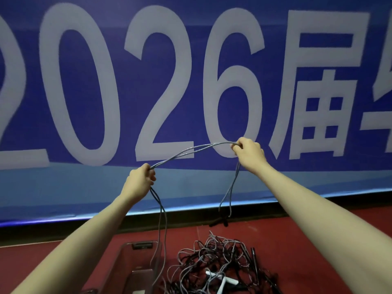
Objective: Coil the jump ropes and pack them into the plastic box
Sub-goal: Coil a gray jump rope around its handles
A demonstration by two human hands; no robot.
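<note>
A grey jump rope (191, 150), doubled into two strands, arches between my two raised hands. My left hand (141, 181) is shut on it at the lower left; two strands hang from that hand down toward the clear plastic box (135, 247) at the bottom. My right hand (248, 152) pinches the rope higher up on the right. From there two strands drop to the rope's black handles (220, 219), which dangle above the floor. A tangled pile of grey and black jump ropes (218, 264) with white handles (220, 280) lies to the right of the box.
A large blue banner (191, 81) with white characters fills the wall straight ahead. Below it runs a black strip (84, 230), then the dark red floor (286, 251). The box and the pile sit close together on that floor.
</note>
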